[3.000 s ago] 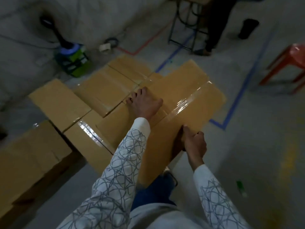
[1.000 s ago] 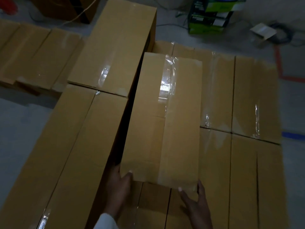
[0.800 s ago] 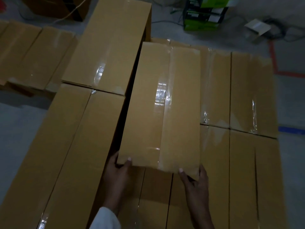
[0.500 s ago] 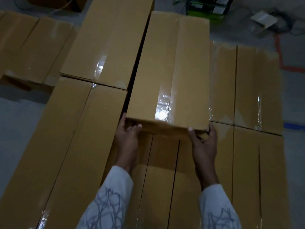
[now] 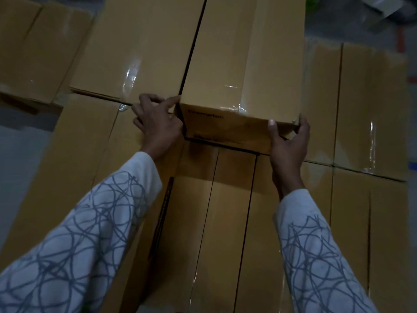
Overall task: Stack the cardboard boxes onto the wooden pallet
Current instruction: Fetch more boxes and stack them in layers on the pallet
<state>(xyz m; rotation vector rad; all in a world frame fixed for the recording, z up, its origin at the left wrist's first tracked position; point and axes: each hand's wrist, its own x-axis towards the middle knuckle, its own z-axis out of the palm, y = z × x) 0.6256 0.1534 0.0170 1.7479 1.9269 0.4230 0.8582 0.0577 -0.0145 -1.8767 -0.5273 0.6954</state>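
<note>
A long cardboard box [image 5: 243, 59], sealed with clear tape along its top, is seen from above. It is laid on a lower layer of boxes [image 5: 225, 222], over the far half of that layer. Its left side is nearly closed against a neighbouring box [image 5: 140, 46] of the same height, with a thin dark gap between them. The wooden pallet is hidden beneath the stack.

The step in hand is judged to be the final seating of this box. It is best done by sliding the box flat, not lifting it, until the gap on the left is closed and the near end is lined up with the neighbour's near end. The fingers should be kept out of the seam.

The near right corner is gripped by the right hand [image 5: 288, 141]: the thumb [image 5: 272, 127] is pressed on the end face and the fingers [image 5: 303, 129] are wrapped round the side. The left hand [image 5: 158, 123] is placed at the near left corner, its forefinger [image 5: 172, 101] stretched to touch the top edge and the other fingers curled. Whether anything is pinched there cannot be told.
</note>
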